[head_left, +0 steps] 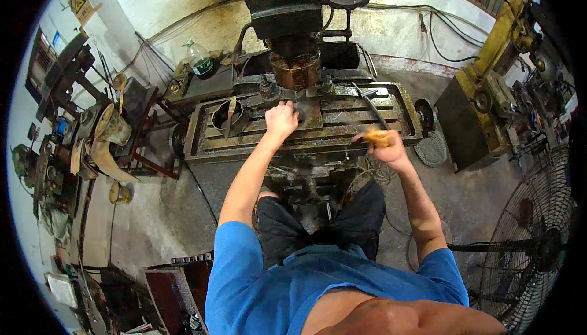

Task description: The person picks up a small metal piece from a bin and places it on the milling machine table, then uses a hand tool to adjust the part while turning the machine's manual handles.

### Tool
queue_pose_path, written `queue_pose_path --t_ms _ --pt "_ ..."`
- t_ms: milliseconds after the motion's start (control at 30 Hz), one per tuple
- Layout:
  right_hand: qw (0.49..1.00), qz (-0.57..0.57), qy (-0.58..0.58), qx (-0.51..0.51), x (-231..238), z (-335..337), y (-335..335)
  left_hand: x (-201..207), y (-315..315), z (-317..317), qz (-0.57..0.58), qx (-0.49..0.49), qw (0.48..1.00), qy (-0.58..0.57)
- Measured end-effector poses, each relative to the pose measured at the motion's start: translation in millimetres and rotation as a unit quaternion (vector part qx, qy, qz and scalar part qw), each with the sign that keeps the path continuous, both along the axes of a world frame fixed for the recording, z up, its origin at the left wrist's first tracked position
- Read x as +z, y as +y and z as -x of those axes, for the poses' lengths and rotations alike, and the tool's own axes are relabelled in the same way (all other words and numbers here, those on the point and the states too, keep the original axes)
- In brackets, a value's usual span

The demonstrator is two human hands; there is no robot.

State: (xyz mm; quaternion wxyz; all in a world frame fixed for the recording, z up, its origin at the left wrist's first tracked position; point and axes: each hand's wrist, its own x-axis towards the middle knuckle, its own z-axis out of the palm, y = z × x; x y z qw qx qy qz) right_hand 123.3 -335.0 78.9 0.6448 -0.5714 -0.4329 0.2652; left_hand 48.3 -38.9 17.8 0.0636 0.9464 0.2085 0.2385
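My left hand point(282, 120) is closed at the front middle of the slotted machine table point(214, 142), just below the round rusty-brown cutter head point(295, 67). What its fingers grip, if anything, is hidden. My right hand point(389, 151), over the table's front edge, is closed on a yellow-orange tool point(374, 136); blur hides its exact kind. Beyond that hand, a dark bar point(374, 107) slants across the table. Left of my left hand, a cut-open container point(219, 117) stands on the table with a brush point(231, 112) across it. Two clamps point(268, 87) sit beside the cutter head.
Behind the table at left stands a clear plastic bottle point(199, 60) with a green label. A large caged fan point(526, 243) is close by on my right, near a yellow-green machine point(471, 115). A dirty bucket point(112, 125) is at left. Cables lie on the floor.
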Motion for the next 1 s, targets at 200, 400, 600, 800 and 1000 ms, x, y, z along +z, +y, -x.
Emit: queue_pose_path --t_ms 200,400,600,800,1000 --pt "0.923 0.285 -0.168 -0.198 -120.4 -3.8 23.5 17.0 2.3 22.0 0.060 -0.028 0.992 0.110" --pt "0.889 0.350 -0.170 -0.240 -115.7 11.6 6.1 9.7 8.2 22.3 0.033 -0.063 0.990 0.119" --pt "0.918 0.296 -0.172 -0.199 -112.5 13.0 -24.1 -6.1 7.3 -18.6 0.024 -0.071 0.997 0.033" --pt "0.933 0.259 -0.158 -0.191 -81.2 8.1 -38.5 -13.7 3.0 -30.4 0.003 -0.048 0.999 -0.010" --pt "0.955 0.159 -0.134 -0.213 13.7 -10.2 -34.0 -18.6 5.6 -24.7 -0.011 -0.057 0.996 -0.065"
